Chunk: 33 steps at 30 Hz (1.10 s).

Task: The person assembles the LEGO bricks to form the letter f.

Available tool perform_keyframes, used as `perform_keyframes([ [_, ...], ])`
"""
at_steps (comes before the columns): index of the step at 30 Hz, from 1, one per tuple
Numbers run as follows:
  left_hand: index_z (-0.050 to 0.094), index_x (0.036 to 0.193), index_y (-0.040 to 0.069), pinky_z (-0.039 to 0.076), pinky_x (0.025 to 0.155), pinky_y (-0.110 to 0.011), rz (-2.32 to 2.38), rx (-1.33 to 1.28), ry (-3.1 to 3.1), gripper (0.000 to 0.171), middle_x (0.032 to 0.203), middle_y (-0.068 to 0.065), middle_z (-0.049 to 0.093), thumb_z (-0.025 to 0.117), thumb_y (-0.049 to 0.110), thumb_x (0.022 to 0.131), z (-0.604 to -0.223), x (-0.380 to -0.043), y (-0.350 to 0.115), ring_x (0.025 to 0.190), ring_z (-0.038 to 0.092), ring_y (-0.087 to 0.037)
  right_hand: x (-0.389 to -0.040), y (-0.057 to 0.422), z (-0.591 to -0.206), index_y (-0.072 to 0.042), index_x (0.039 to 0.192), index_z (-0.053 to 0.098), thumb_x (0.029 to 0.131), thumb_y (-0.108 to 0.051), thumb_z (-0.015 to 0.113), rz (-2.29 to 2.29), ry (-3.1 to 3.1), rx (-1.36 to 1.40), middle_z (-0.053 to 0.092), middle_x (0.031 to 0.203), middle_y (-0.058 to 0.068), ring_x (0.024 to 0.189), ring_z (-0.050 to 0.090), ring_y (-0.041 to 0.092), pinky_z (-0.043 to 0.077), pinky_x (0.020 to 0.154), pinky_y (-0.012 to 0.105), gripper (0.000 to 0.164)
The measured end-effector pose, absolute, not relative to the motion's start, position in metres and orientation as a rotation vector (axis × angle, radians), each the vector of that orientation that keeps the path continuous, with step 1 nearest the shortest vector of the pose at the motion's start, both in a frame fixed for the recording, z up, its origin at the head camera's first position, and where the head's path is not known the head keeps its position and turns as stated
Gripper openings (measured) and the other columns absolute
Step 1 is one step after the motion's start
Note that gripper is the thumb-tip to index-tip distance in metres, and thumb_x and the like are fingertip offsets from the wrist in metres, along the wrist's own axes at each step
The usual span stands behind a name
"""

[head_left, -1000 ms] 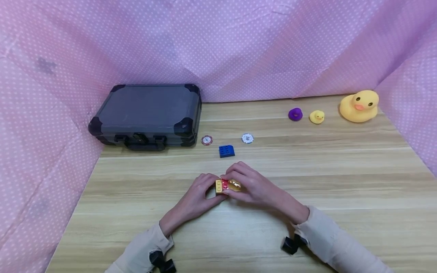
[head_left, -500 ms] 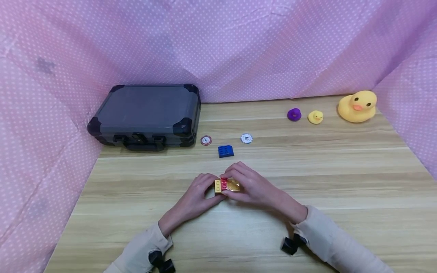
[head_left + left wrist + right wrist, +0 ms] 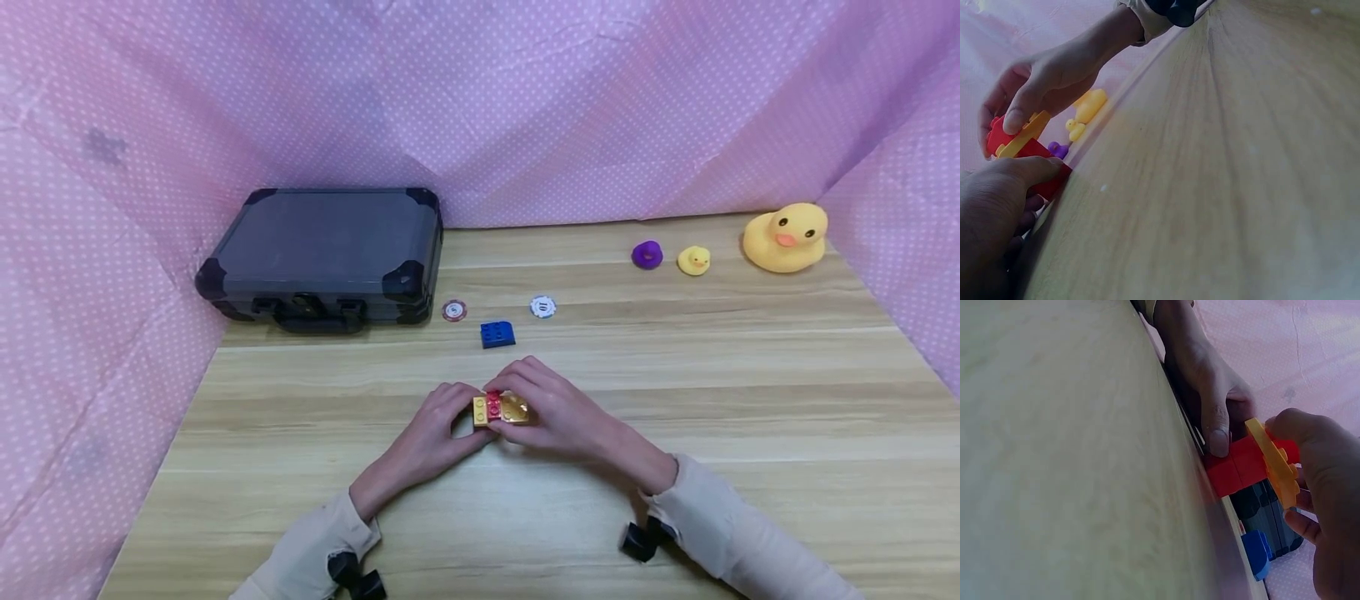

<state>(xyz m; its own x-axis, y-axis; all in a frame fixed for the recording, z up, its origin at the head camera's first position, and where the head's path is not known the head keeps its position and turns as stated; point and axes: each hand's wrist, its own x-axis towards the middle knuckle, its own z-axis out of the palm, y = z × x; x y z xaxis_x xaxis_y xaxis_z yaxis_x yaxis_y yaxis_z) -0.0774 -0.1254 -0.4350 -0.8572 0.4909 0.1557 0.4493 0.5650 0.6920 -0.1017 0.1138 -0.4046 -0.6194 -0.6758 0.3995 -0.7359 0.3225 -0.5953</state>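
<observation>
Low over the middle of the table, both hands hold a small stack of toy building bricks (image 3: 481, 411). At its bottom, in the right wrist view, are red bricks (image 3: 1236, 467). A longer yellow-orange brick (image 3: 1272, 464) lies across them, jutting out to the side, and a red brick (image 3: 999, 136) tops it. My left hand (image 3: 431, 433) pinches the lower red bricks between thumb and fingers. From the other side, my right hand (image 3: 551, 412) pinches the upper red brick, its thumb at the front. Fingers hide part of the stack.
Beyond the hands lie a blue brick (image 3: 498, 335), a red-rimmed poker chip (image 3: 454, 311) and a white poker chip (image 3: 543, 307). A grey case (image 3: 333, 242) stands at the back left. Purple (image 3: 647, 255), small yellow (image 3: 693, 261) and large yellow (image 3: 780, 242) ducks sit back right.
Both hands keep the same hold on the brick stack in the same place. Only the head view shifts very slightly.
</observation>
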Motion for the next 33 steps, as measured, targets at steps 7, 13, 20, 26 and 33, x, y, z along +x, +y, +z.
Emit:
perform_keyframes([
  [7, 0.069, 0.124, 0.016, 0.049, 0.096, -0.042, 1.194, 0.805, 2.723, 0.038, 0.12, 0.004, 0.066, 0.083, 0.029, 0.091, -0.434, -0.077, -0.125, 0.111, 0.054, -0.014, -0.106, 0.118, -0.401, -0.009, 0.129, 0.067, 0.093, -0.029, 0.079, 1.218, -2.517, 1.327, 0.062, 0.128, -0.002, 0.12, 0.054, 0.015, 0.051, 0.099, 0.037, 0.042],
  [13, 0.069, 0.124, 0.017, 0.048, 0.097, -0.042, 1.194, 0.79, 2.72, 0.039, 0.12, 0.006, 0.066, 0.084, 0.03, 0.09, -0.434, -0.076, -0.125, 0.112, 0.055, -0.013, -0.122, 0.124, -0.402, -0.006, 0.129, 0.066, 0.097, -0.024, 0.074, 1.246, -2.466, 1.262, 0.063, 0.128, 0.002, 0.123, 0.055, 0.02, 0.047, 0.105, 0.043, 0.037],
  [20, 0.069, 0.123, 0.016, 0.048, 0.096, -0.042, 1.195, 0.785, 2.718, 0.039, 0.119, 0.006, 0.066, 0.083, 0.031, 0.09, -0.435, -0.076, -0.125, 0.112, 0.055, -0.013, -0.145, 0.124, -0.412, -0.003, 0.126, 0.066, 0.096, -0.02, 0.075, 1.183, -2.459, 1.147, 0.063, 0.125, 0.007, 0.119, 0.057, 0.024, 0.047, 0.103, 0.044, 0.036],
  [26, 0.069, 0.123, 0.016, 0.048, 0.095, -0.041, 1.194, 0.81, 2.726, 0.039, 0.118, 0.006, 0.066, 0.083, 0.031, 0.09, -0.436, -0.076, -0.125, 0.111, 0.055, -0.012, -0.162, 0.12, -0.424, 0.0, 0.127, 0.065, 0.093, -0.019, 0.078, 1.107, -2.468, 1.083, 0.062, 0.127, 0.013, 0.12, 0.056, 0.03, 0.046, 0.104, 0.047, 0.041],
  [33, 0.069, 0.123, 0.015, 0.048, 0.096, -0.04, 1.208, 0.85, 2.737, 0.04, 0.118, 0.006, 0.066, 0.084, 0.03, 0.09, -0.439, -0.076, -0.125, 0.111, 0.056, -0.013, -0.171, 0.118, -0.431, -0.003, 0.139, 0.06, 0.094, -0.025, 0.076, 1.0, -2.598, 1.018, 0.059, 0.135, 0.014, 0.125, 0.054, 0.032, 0.043, 0.106, 0.05, 0.052],
])
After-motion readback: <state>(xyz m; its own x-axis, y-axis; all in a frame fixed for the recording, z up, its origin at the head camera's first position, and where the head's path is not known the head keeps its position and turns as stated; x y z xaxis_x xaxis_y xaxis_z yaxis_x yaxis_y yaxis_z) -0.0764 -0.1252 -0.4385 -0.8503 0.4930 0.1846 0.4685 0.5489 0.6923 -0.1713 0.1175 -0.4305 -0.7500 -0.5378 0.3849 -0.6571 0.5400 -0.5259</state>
